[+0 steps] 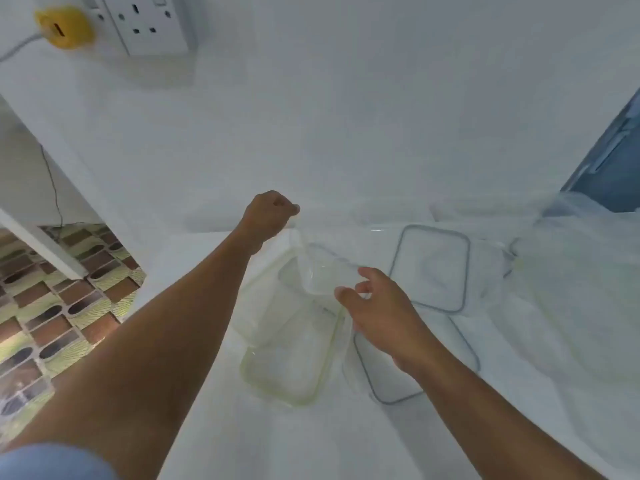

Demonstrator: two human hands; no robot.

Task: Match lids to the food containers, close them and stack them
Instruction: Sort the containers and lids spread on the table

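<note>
A small clear container [323, 273] hangs tilted over the white counter, held between both hands. My left hand [268, 214] is curled in a fist round its far corner. My right hand [379, 306] pinches its near rim between thumb and fingers. Beneath it lies a larger clear container with a pale green rim [287, 358]. A clear lid with a grey seal [431, 268] lies flat to the right. A second grey-sealed lid [384, 379] lies partly under my right wrist.
Crumpled clear plastic wrapping [561, 278] covers the counter's right side, with a blue object [613, 161] behind it. A wall socket [149, 26] with a yellow plug [64, 26] sits at the top left. The counter's left edge [152, 271] drops to a tiled floor.
</note>
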